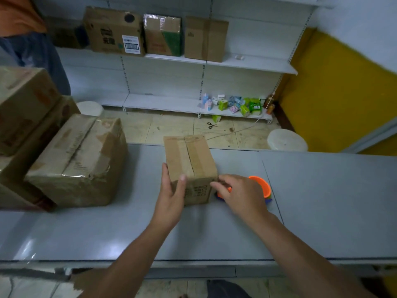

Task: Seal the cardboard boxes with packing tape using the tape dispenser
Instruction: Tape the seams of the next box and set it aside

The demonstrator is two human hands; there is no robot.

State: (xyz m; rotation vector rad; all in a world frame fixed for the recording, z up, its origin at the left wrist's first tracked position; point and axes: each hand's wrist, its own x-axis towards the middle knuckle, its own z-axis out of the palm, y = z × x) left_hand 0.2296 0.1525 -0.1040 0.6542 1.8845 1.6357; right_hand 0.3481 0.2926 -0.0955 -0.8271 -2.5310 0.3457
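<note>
Left grip [169, 198], a bare hand, clamps the near left corner of a small cardboard box [191, 160]: fingers lie flat along the box's left side and the thumb presses its near face. Right grip [242, 194] lies with curled fingers over an orange tape dispenser [263, 186], its forefinger touching the box's near right corner; whether those fingers actually close on the dispenser cannot be told. The box stands upright on the grey table [322, 201], midway along and nearer the far edge, with a tape strip along its top seam. The dispenser sits just beside the box, on its right. At the table's left end a large cardboard box [75, 160] rests against a stack of boxes [25, 104].
</note>
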